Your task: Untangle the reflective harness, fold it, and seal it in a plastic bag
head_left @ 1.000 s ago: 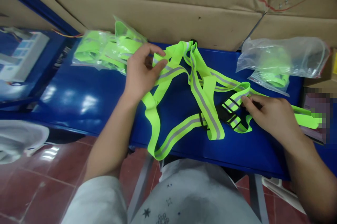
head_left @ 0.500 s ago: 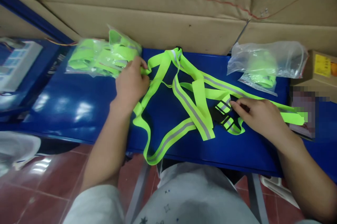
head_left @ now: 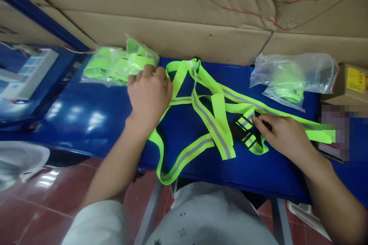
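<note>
A neon-yellow reflective harness (head_left: pixel 215 123) with grey stripes lies loosely spread on the blue table, its straps looped and crossed. My left hand (head_left: pixel 149 93) is palm down at the harness's left side, its fingers curled over a strap; the fingertips are mostly hidden. On the right, my right hand (head_left: pixel 283 132) is closed, thumb and finger pinching the strap end beside the black buckle (head_left: pixel 243 123). A second black slider (head_left: pixel 248 137) sits just below it on a short strap loop.
Clear bags of folded reflective straps (head_left: pixel 105 64) lie behind my left hand. Another plastic bag (head_left: pixel 290 74) with one inside lies at the back right, near a cardboard box (head_left: pixel 352 86). A power strip (head_left: pixel 34 74) is at far left. Cardboard panelling (head_left: pixel 161 32) stands behind the table.
My left hand has turned more palm down and shifted slightly right, and a cross strap beside it now lies flatter and straighter. My right hand keeps its pinch near the buckle.
</note>
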A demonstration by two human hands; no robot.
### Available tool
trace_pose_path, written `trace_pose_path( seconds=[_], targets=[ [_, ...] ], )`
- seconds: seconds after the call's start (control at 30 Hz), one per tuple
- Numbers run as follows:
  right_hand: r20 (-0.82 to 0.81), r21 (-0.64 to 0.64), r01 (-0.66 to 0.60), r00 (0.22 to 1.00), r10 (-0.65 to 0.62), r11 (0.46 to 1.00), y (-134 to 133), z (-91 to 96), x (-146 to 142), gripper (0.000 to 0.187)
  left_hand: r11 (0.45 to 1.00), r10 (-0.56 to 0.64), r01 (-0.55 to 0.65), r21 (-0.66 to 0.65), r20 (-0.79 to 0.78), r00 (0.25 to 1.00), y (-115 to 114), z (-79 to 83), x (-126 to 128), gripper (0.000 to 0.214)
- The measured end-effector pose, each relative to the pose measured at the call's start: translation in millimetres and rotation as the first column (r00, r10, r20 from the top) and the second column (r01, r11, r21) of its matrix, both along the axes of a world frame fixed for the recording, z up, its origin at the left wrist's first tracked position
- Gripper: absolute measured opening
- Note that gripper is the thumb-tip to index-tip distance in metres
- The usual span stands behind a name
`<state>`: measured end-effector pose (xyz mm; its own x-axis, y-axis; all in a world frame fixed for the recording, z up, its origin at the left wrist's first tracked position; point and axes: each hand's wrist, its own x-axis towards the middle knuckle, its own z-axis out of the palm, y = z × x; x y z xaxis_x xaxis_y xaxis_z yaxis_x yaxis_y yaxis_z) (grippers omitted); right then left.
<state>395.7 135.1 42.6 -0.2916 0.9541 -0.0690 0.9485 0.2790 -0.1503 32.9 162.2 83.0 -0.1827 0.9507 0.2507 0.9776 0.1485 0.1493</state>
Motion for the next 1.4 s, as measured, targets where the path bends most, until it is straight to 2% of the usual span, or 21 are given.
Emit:
trace_pose_path(
  seconds=[0.1, 0.17, 0.23, 0.3, 0.4, 0.5, 0.57, 0.7, 0.77, 0.87, 0.93, 1.03, 1.1, 1.23, 1.33, 1.4],
  targets=[
    [0.005, 0.001, -0.020, 1.000, 0.020, 1.000, -0.3, 0.2, -1.2, 0.055, 0.987, -0.159, 0.154, 0.049, 0.140, 0.977, 27.7, 8.5, -4.0, 0.028],
    [0.008, -0.003, -0.018, 1.000, 0.018, 1.000, 0.0, 0.9, -2.0, 0.055, 0.945, -0.326, 0.322, 0.054, 0.207, 0.922, 56.4, 2.7, -6.1, 0.046],
    [-0.003, -0.015, -0.013, 1.000, 0.013, 1.000, 1.1, 1.8, -2.7, 0.053, 0.908, -0.403, 0.418, -0.009, 0.247, 0.881, 85.7, -11.2, -7.5, 0.060],
    [-0.028, -0.030, -0.012, 1.000, 0.011, 0.999, 2.7, 2.5, -3.1, 0.052, 0.916, -0.372, 0.399, -0.046, 0.273, 0.887, 108.8, -26.4, -8.4, 0.055],
    [-0.059, -0.037, -0.012, 0.998, 0.010, 0.999, 4.9, 2.9, -4.1, 0.053, 0.935, -0.349, 0.350, 0.050, 0.290, 0.891, 124.5, -38.2, -8.8, 0.025],
    [-0.066, 0.030, -0.003, 0.998, 0.005, 1.000, 5.6, 4.3, -6.0, 0.054, 0.926, -0.375, 0.336, 0.173, 0.299, 0.878, 121.8, -32.5, -8.0, 0.020],
    [-0.044, 0.126, 0.024, 0.999, -0.018, 0.992, 4.9, 8.4, -7.6, 0.054, 0.913, -0.397, 0.336, 0.233, 0.310, 0.864, 115.7, -23.2, -6.4, 0.021],
    [0.023, 0.329, 0.087, 0.995, -0.100, 0.940, 2.9, 29.1, -13.9, 0.058, 0.889, -0.443, 0.339, 0.308, 0.387, 0.809, 105.5, -6.3, -0.8, 0.015],
    [-0.030, 0.366, 0.071, 0.997, -0.064, 0.928, 5.0, 42.3, -21.9, 0.059, 0.882, -0.458, 0.336, 0.330, 0.436, 0.774, 103.2, -2.4, 3.0, 0.013],
    [-0.219, 0.330, 0.011, 0.974, 0.065, 0.944, 20.1, 55.1, -43.5, 0.052, 0.883, -0.461, 0.313, 0.351, 0.515, 0.723, 101.3, -1.8, 9.7, 0.015],
    [-0.345, 0.313, -0.050, 0.924, 0.162, 0.948, 41.2, 55.1, -62.1, 0.046, 0.892, -0.450, 0.304, 0.335, 0.591, 0.669, 98.7, -2.4, 14.7, 0.018],
    [-0.441, 0.324, -0.156, 0.848, 0.295, 0.933, 83.4, 46.1, -89.5, 0.064, 0.887, -0.458, 0.335, 0.319, 0.700, 0.548, 91.6, -2.4, 21.9, 0.021],
    [-0.549, 0.226, -0.201, 0.782, 0.295, 0.953, 109.4, 39.9, -104.9, 0.066, 0.875, -0.473, 0.358, 0.327, 0.737, 0.483, 86.3, -1.9, 25.3, 0.020],
    [-0.750, 0.046, -0.347, 0.607, 0.262, 0.937, 134.4, 35.1, -126.0, 0.040, 0.867, -0.467, 0.390, 0.310, 0.779, 0.419, 80.5, -1.8, 27.2, 0.017],
    [-0.791, 0.059, -0.353, 0.554, 0.259, 0.934, 133.6, 34.9, -131.7, 0.034, 0.862, -0.466, 0.402, 0.308, 0.792, 0.394, 79.2, -3.2, 25.3, 0.016],
    [-0.773, 0.105, -0.362, 0.556, 0.305, 0.926, 130.7, 35.2, -131.5, 0.034, 0.852, -0.482, 0.414, 0.320, 0.788, 0.382, 77.7, -4.4, 23.6, 0.016]
  ],
)
